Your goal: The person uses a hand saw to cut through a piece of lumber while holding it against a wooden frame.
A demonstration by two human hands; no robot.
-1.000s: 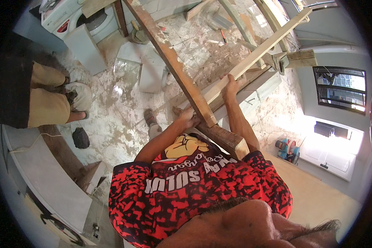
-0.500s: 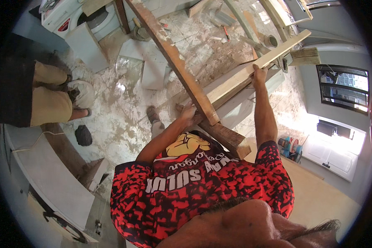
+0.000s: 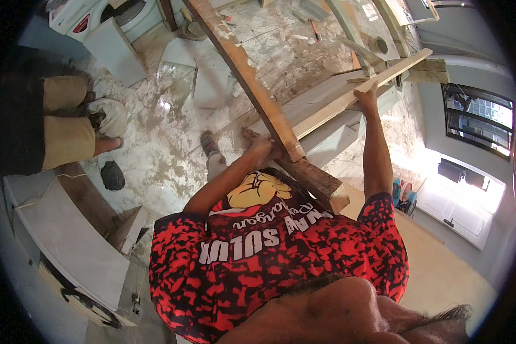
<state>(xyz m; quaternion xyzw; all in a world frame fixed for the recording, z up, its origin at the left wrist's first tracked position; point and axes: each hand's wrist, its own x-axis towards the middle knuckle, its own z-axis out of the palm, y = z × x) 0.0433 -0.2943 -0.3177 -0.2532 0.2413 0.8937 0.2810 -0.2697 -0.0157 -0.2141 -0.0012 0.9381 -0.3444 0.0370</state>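
A long pale wooden strip [image 3: 332, 113] slants from beneath the brown plank up to the far right. My right hand [image 3: 367, 98] grips it partway along, thumb and fingers around its edges. My left hand [image 3: 262, 148] is closed at the strip's near end, which the brown plank [image 3: 249, 80] partly hides. That plank crosses in front of me, its near end resting on a thick, rough timber beam [image 3: 321, 182] close to my shirt. Below the strip lie wide grey boards [image 3: 335, 137].
Another person [image 3: 69, 137] stands at the left beside a white sack [image 3: 110, 116]. A black bag [image 3: 113, 175] lies on the stained floor. A white washing machine [image 3: 69, 17] stands far left. Upright timbers [image 3: 350, 43] and a beam end [image 3: 433, 71] are at the far right.
The strip has shifted and turned a little, showing a narrower face. My right hand has moved slightly right and its grip looks looser. My left hand remains near the brown plank. The view has shifted slightly.
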